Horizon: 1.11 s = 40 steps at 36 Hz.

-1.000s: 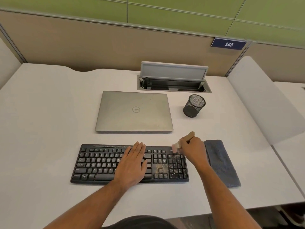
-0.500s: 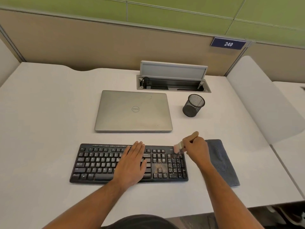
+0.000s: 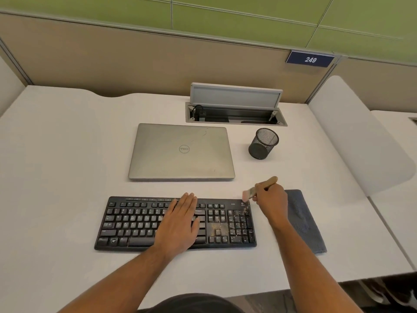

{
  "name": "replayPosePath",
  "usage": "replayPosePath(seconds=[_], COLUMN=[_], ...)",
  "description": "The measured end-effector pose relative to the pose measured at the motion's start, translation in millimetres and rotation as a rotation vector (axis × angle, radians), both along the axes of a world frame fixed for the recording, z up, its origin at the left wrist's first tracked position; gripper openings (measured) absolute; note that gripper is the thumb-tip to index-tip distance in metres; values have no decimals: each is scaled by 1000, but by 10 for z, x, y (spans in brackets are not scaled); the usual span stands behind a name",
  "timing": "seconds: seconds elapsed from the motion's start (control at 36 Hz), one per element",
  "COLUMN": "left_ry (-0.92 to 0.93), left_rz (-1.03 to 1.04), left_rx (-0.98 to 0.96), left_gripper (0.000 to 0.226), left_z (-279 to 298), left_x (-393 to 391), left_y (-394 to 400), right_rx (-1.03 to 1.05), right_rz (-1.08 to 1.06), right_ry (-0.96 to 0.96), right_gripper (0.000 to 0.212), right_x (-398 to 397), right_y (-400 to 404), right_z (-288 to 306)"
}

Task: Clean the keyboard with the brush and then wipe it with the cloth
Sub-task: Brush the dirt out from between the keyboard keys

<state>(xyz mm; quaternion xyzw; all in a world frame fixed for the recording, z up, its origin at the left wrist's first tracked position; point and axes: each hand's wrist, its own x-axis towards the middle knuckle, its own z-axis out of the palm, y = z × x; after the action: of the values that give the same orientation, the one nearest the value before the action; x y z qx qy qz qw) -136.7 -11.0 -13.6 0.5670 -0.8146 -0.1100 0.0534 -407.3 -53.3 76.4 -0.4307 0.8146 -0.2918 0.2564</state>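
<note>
My right hand [image 3: 269, 199] moved brush [image 3: 259, 188] from number keys up and right; bristles now at top right corner of keyboard [image 3: 135, 222].

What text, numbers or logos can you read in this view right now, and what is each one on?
"249": white digits on the blue sign on the partition.
"DELL": round logo, seen upside down, on the closed laptop lid.
Keyboard: key legends and the small marks at its top right corner are too blurred to read.
</note>
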Motion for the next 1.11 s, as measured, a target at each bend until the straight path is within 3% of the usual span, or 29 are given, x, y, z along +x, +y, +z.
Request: replayPosePath(seconds=[0.14,0.36,0.58,0.75,0.81,0.97,1.11], left_ry=[-1,11,0,2,-6,-7,-3], left_rz=[-2,7,-3,3,4,4,0], left_rx=[9,-1,10,-14,-21,-30,-12], left_gripper=[66,66,67,66,66,65,67], left_z=[32,-7,-19,-44,-40,-15,-13], left_x=[-4,4,-2,-1,2,-10,9], left_y=[5,7,2,-2,-2,4,7], right_rx=[65,119,65,31,10,77,117], right_rz=[64,-45,-39,-70,-37,267,218], right_ry=[-150,41,-142,3,15,-233,-66], right_gripper=[28,30,26,38,37,25,24], right_x=[191,-175,-75,-127,-108,128,-97], right_y=[-41,-36,-2,99,101,140,145], right_z=[-16,41,-44,-12,21,29,5])
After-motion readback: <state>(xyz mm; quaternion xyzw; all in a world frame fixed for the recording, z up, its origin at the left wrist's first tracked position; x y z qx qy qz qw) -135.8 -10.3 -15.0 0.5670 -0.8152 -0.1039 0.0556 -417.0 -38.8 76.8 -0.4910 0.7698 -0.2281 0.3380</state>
